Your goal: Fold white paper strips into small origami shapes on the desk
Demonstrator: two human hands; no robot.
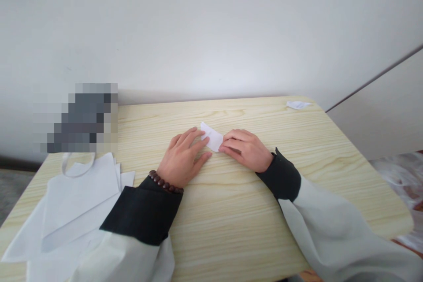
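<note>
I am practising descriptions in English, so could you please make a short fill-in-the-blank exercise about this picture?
The left hand and the right hand both touch the same small piece of white ____.
The bracelet is on the person's ____ wrist.
The right sleeve ends in a cuff coloured ____.
Missing words: paper; left; black.

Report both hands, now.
Left hand: open, fingers touching the small white paper.
Right hand: closed, pinching that paper's right end.

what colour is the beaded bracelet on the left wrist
The round-beaded bracelet is dark brown, seen in the head view.
</note>
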